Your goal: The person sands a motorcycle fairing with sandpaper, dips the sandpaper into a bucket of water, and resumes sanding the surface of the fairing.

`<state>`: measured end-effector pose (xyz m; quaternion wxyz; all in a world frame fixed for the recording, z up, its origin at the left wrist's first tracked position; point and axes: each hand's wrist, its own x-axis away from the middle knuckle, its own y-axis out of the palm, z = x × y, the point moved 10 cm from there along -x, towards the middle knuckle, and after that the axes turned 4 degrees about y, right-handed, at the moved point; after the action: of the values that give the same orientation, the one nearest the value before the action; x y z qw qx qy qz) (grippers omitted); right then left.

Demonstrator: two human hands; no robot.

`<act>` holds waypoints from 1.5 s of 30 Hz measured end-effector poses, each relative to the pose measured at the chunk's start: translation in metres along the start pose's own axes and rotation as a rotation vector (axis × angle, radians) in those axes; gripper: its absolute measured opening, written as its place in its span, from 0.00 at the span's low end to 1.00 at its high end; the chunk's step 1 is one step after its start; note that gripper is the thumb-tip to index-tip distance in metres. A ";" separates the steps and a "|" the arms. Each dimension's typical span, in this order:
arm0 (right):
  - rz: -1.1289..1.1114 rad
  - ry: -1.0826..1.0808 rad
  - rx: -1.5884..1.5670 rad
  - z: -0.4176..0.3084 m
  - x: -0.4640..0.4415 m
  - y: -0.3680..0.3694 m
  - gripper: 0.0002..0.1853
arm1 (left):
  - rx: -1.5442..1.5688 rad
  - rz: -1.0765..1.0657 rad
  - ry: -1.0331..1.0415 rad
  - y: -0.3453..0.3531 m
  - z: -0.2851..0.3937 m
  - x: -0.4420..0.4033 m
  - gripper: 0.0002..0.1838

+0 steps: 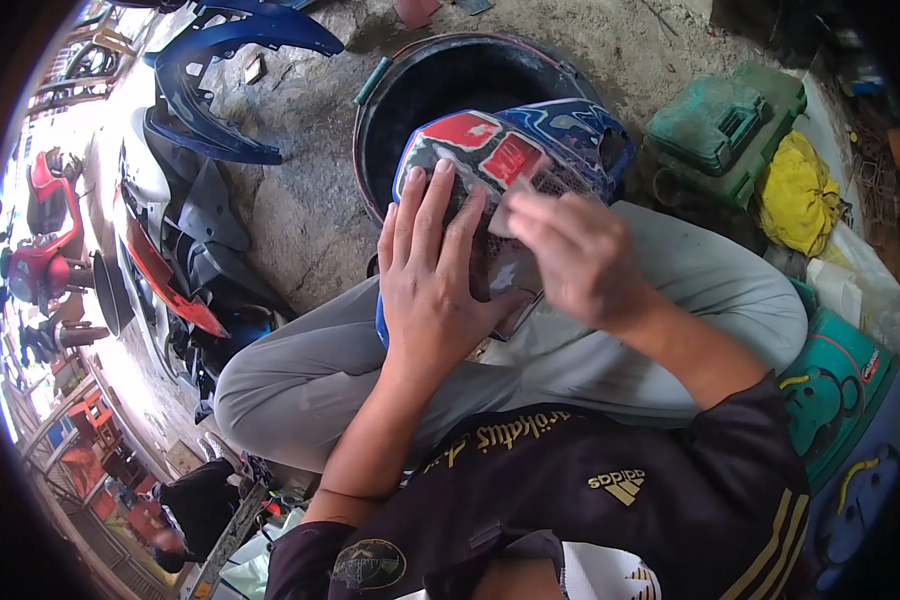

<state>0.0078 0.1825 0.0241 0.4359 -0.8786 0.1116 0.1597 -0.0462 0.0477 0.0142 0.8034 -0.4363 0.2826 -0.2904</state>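
– What is the floor [305,225] made of?
– Rough concrete, patchy and stained.
– And what lies on it?
– 1 round black tub [420,85] with a teal handle grip; 1 dark-blue fairing panel [260,28] near its left side; black, white and red body panels [182,285] farther left.
– To the right?
– A green plastic carrying case [705,125], a crumpled yellow bag [800,190] just beside it.

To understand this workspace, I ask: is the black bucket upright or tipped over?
The black bucket is upright: its round mouth faces up, though the blue motorcycle fairing hides its near side.
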 end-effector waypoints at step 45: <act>-0.107 -0.050 -0.017 -0.012 0.002 0.004 0.12 | -0.014 -0.012 0.005 0.000 0.005 0.002 0.65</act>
<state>0.0109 0.1702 0.0270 0.4388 -0.8828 0.0519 0.1592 -0.0408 0.0489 0.0157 0.7979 -0.4426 0.2841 -0.2944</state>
